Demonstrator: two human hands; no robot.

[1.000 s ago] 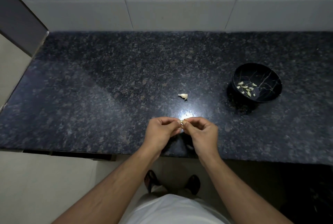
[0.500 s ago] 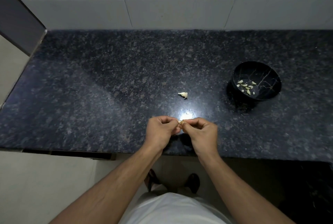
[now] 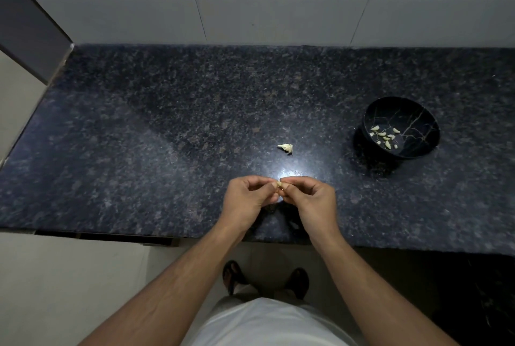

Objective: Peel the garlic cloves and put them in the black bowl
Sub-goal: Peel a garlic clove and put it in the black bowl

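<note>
Plainly the peeling step is in hand. At the near edge of the dark granite counter (image 3: 139,150) the person's left hand (image 3: 245,200) has its fingers curled in, thumb and forefinger pinching one end of a small pale garlic clove (image 3: 280,185). Touching it from the other side, the right hand (image 3: 312,200) pinches the same clove with its fingertips, the other fingers folded under. The clove is held between both hands just above the counter; whether any skin has come loose is too small to tell. Beyond the hands, apart from them, a pale scrap of garlic (image 3: 286,147) lies on the stone; it could be a bit of skin or an unpeeled piece. Well to the right stands the black bowl (image 3: 418,114), with several peeled cloves (image 3: 386,136) on its bottom. The next move probably calls for stripping off the skin with the nails, then carrying the bare clove rightward, over the bowl's rim, and dropping it in.
</note>
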